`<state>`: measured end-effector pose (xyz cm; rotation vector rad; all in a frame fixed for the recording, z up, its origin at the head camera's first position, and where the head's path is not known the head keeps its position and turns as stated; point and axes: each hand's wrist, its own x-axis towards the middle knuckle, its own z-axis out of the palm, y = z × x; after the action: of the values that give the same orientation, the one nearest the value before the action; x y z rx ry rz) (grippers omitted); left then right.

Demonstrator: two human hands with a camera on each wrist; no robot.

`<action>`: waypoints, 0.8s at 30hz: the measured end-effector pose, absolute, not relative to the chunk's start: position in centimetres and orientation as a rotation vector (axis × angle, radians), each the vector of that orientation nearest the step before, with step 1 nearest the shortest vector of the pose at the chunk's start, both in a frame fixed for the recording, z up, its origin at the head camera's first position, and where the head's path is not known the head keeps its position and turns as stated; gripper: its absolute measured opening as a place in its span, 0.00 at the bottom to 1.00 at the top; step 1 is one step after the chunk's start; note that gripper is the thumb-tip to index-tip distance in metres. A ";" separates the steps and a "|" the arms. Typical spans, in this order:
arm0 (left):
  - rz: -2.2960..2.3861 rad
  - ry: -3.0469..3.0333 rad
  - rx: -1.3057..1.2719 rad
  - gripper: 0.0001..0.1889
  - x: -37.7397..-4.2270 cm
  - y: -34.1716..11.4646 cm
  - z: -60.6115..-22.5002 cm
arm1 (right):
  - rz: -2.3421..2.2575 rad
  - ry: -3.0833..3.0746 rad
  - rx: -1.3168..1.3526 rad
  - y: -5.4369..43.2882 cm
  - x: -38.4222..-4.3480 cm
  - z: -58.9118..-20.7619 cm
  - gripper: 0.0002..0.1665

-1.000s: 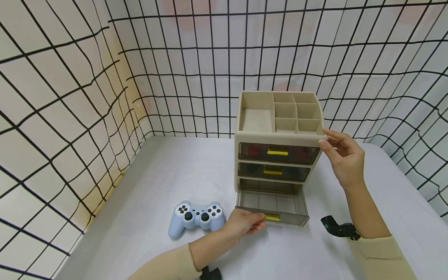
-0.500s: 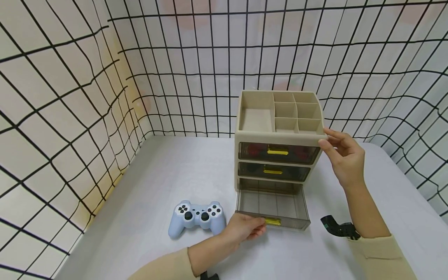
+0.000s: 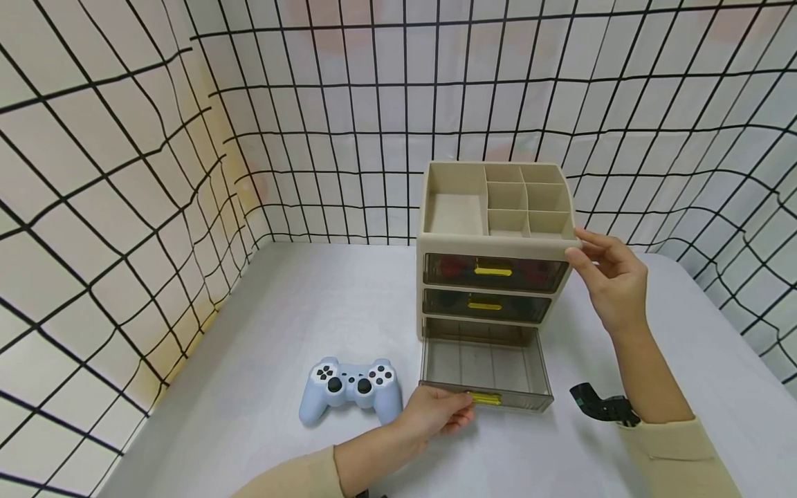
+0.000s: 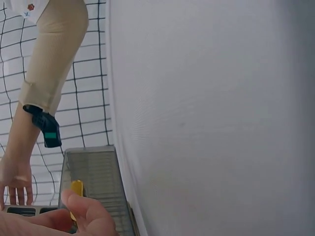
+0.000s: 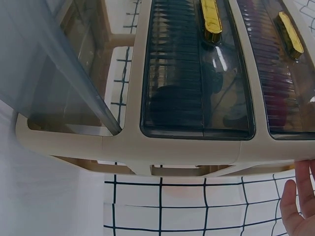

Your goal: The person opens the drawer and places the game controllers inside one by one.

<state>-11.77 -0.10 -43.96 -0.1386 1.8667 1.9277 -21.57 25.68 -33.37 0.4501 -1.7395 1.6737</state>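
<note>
A beige desktop drawer organizer [image 3: 498,242] stands on the white surface, with smoky transparent drawers and yellow handles. Its bottom drawer [image 3: 488,363] is pulled far out, with nothing visible inside. At that drawer's front, my left hand [image 3: 432,413] pinches the yellow handle [image 3: 487,398] between thumb and fingers; the left wrist view shows the thumb against the handle [image 4: 77,188]. Up at the organizer's front right corner, my right hand [image 3: 613,280] holds the edge, thumb in front and fingers at the side. The upper drawer [image 3: 451,268] and middle drawer [image 3: 451,302] are pushed in.
A light blue game controller [image 3: 351,387] lies left of the pulled-out drawer, close to my left wrist. Open compartments [image 3: 507,196] divide the organizer's top. Black grid mesh [image 3: 349,124] on white walls borders the back and sides. Dark, partly see-through contents [image 5: 172,98] show behind the middle drawer's front.
My left hand has drawn the bottom drawer slightly farther out toward me, with the movement slowing. The right hand keeps its place on the corner, and the controller stays put.
</note>
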 end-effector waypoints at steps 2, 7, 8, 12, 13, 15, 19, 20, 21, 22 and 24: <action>1.930 1.860 -0.147 0.11 -11.7 -0.1 -43.9 | 1.676 -1.736 0.452 25.7 -21.6 -33.4 0.19; 1.932 1.850 -0.156 0.10 -11.7 -0.2 -43.8 | 1.683 -1.731 0.448 25.6 -21.5 -33.3 0.19; 1.926 1.854 -0.153 0.10 -11.7 -0.2 -43.8 | 1.684 -1.732 0.446 25.6 -21.5 -33.3 0.19; 1.894 1.874 -0.130 0.10 -11.7 -0.4 -43.8 | 1.696 -1.728 0.444 25.6 -21.4 -33.3 0.19; 1.879 1.883 -0.119 0.10 -11.7 -0.5 -43.9 | 1.695 -1.729 0.441 25.6 -21.4 -33.3 0.19; 1.849 1.895 -0.099 0.09 -11.6 -0.7 -43.9 | 1.695 -1.730 0.437 25.6 -21.4 -33.3 0.19; 1.812 1.905 -0.069 0.09 -11.5 -1.3 -43.9 | 1.687 -1.737 0.421 25.6 -21.3 -33.3 0.19; 1.816 1.901 -0.067 0.09 -11.5 -1.5 -43.9 | 1.688 -1.737 0.420 25.6 -21.3 -33.3 0.19; 1.819 1.903 -0.063 0.09 -11.5 -1.8 -44.0 | 1.689 -1.737 0.419 25.6 -21.3 -33.3 0.19; 1.827 1.902 -0.058 0.09 -11.5 -2.1 -44.0 | 1.683 -1.743 0.416 25.6 -21.3 -33.3 0.19; 1.828 1.916 -0.035 0.10 -11.5 -2.7 -44.0 | 1.678 -1.748 0.416 25.5 -21.3 -33.3 0.19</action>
<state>-11.45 -2.67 -44.02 -0.0345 1.9163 1.8278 -21.34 25.55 -33.25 0.4156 -1.7482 1.6782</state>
